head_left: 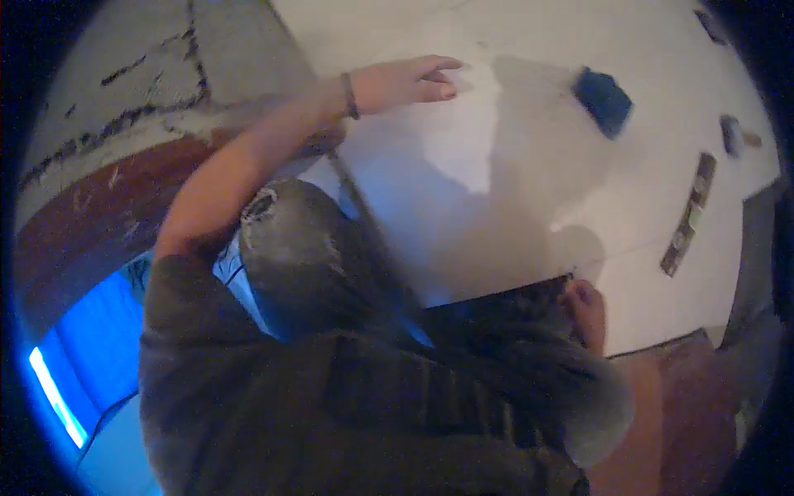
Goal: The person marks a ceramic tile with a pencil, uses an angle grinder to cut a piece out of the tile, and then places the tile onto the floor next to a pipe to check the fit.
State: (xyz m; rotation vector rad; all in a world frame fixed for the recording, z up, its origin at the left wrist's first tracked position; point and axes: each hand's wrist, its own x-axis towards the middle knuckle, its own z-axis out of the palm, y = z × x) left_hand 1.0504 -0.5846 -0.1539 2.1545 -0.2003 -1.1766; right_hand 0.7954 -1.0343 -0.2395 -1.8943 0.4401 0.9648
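Note:
My left hand (407,83) is stretched over the large pale floor panels (546,37), fingers apart, with nothing in it. A dark band circles that wrist. Whether its fingertips touch the surface I cannot tell. Lower on the right, my right hand (586,312) has its fingers curled at the corner of a dark flat area with a straight upper edge (504,294). What those fingers hold, if anything, is hidden. A dark teal, blocky object (605,102) lies on the pale surface to the right of my left hand.
Toward the right lies a spirit level-like strip (689,217), with a small dark tool (733,137) beyond it. A dark piece (710,27) lies far right. My bent knee (298,227) is below my left arm. Grey, dark-streaked ground (149,74) borders the panels at left.

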